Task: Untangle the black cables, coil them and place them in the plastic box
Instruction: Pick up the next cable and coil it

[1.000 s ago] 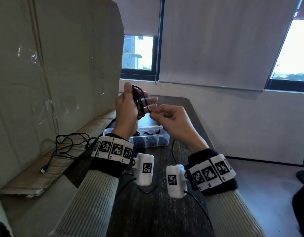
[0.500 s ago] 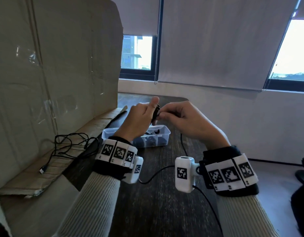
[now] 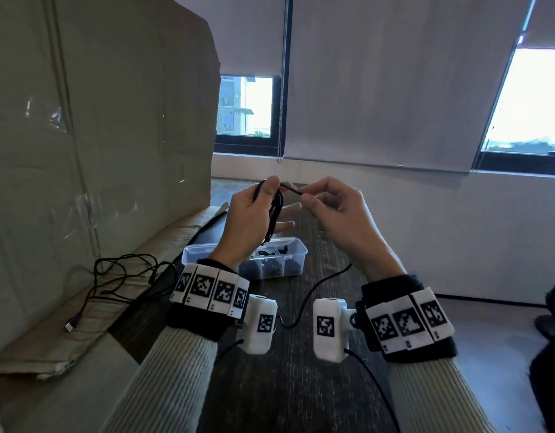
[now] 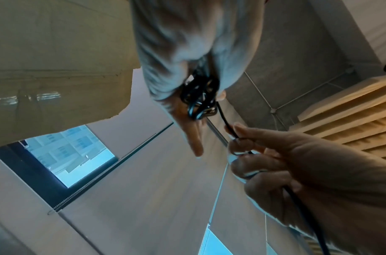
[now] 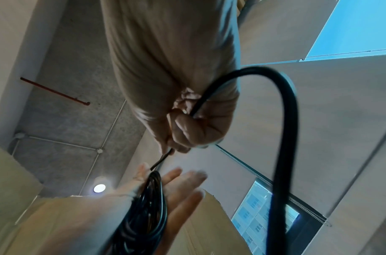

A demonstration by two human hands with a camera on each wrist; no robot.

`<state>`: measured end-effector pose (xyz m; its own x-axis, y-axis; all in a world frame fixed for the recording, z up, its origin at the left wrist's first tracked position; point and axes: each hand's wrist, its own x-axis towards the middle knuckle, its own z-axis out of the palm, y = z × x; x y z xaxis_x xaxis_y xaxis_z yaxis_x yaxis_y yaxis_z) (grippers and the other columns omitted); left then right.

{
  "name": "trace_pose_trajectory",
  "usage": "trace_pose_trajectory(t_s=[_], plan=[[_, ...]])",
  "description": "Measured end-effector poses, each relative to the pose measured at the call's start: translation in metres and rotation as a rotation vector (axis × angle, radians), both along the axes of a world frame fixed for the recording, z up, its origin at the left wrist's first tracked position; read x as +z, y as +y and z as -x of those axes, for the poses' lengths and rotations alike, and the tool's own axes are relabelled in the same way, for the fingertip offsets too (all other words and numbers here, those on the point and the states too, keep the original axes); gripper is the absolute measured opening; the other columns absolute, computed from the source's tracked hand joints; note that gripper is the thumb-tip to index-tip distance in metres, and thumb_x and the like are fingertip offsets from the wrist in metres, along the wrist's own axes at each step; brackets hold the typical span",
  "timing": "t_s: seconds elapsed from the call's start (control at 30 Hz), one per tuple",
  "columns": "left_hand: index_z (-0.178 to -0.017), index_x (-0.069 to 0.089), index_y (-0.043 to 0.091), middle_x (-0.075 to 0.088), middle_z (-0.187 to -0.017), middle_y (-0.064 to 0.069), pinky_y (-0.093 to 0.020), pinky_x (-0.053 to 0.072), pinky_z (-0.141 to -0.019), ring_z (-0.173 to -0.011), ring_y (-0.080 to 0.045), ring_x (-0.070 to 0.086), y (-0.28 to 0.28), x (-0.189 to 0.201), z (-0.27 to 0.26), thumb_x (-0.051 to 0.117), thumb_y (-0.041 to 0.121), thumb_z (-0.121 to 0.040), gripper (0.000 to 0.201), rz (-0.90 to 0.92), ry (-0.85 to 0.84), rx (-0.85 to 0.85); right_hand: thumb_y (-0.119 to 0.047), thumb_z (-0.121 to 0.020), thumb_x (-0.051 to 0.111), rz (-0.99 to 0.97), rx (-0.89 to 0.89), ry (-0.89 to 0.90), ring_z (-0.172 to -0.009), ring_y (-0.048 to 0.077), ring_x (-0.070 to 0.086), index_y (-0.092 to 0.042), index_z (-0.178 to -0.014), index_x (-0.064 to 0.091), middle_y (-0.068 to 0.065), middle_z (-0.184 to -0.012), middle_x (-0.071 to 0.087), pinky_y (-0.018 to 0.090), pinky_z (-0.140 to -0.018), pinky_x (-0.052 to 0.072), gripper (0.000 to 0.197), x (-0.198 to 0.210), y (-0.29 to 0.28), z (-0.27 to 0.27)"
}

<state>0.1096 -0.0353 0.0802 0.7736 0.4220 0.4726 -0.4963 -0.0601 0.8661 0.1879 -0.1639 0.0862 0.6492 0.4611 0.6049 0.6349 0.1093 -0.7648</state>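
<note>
A large cardboard sheet (image 3: 98, 151) stands along the dark counter's (image 3: 301, 385) left edge, a loose black cable (image 3: 120, 276) at its foot. Near the far end, a plastic box (image 3: 296, 250) holds coiled cables. Above it, the left hand (image 3: 251, 220) grips a black coil (image 3: 274, 210); the right hand (image 3: 338, 214) pinches its free end.

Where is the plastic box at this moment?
In the head view the plastic box sits on the dark table, centre frame, below the raised left hand, right of the cardboard.
</note>
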Motion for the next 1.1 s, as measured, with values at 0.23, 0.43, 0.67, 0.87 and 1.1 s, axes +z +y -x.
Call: trace_pose_trajectory(t_s=[0.23,0.43,0.67,0.87,1.1], plan=[[-0.105,0.058,0.008,0.073,-0.092,-0.006,-0.044,0.059,-0.075,-0.094,-0.025,0.071,0.011,0.005,-0.002,0.031,0.034,-0.103,0.038,0.241,-0.165,0.001,-0.015,-0.093,0.062,0.16,0.099,0.034,-0.041,0.005,0.037,-0.017,-0.088,0.071,-0.007,-0.059,0.065,0.017,-0.042,0.033,0.01,-0.014,0.01,-0.004],[-0.086,0.052,0.019,0.044,-0.056,0.009,-0.018,0.033,-0.042,-0.041,-0.005,0.037,0.017,0.0,-0.007,0.036,0.04,-0.102,0.031,0.334,-0.135,0.127,-0.026,-0.094,0.061,0.446,0.227,0.022,-0.05,0.01,0.043,-0.016,-0.096,0.076,-0.005,-0.055,0.063,0.018,-0.05,0.037,0.018,-0.026,0.019,0.005],[-0.083,0.059,0.018,0.05,-0.06,0.006,-0.022,0.034,-0.042,-0.043,-0.005,0.04,0.016,-0.004,-0.011,0.038,0.042,-0.101,0.037,-0.058,-0.118,0.426,-0.02,-0.095,0.056,0.606,0.263,-0.037,-0.061,0.013,0.045,-0.012,-0.09,0.075,-0.006,-0.062,0.053,0.032,-0.063,0.041,0.021,-0.008,-0.004,0.01],[-0.064,0.062,0.018,0.058,-0.053,0.004,-0.037,0.049,-0.069,-0.055,-0.014,0.058,0.02,-0.025,-0.02,0.028,0.055,-0.097,0.06,-0.771,0.122,0.593,-0.015,-0.097,0.054,0.62,0.221,-0.164,-0.046,0.001,0.04,-0.01,-0.099,0.073,-0.01,-0.057,0.05,0.015,-0.051,0.038,0.02,0.008,-0.023,0.01],[-0.075,0.074,0.01,0.067,-0.056,-0.002,-0.019,0.047,-0.06,-0.06,-0.013,0.061,0.007,-0.022,-0.012,0.018,0.069,-0.084,0.082,-0.553,0.277,0.061,-0.026,-0.087,0.069,0.279,-0.121,-0.179,-0.075,0.011,0.067,-0.023,-0.085,0.075,-0.006,-0.077,0.072,0.034,-0.081,0.056,0.007,-0.005,-0.007,-0.004]])
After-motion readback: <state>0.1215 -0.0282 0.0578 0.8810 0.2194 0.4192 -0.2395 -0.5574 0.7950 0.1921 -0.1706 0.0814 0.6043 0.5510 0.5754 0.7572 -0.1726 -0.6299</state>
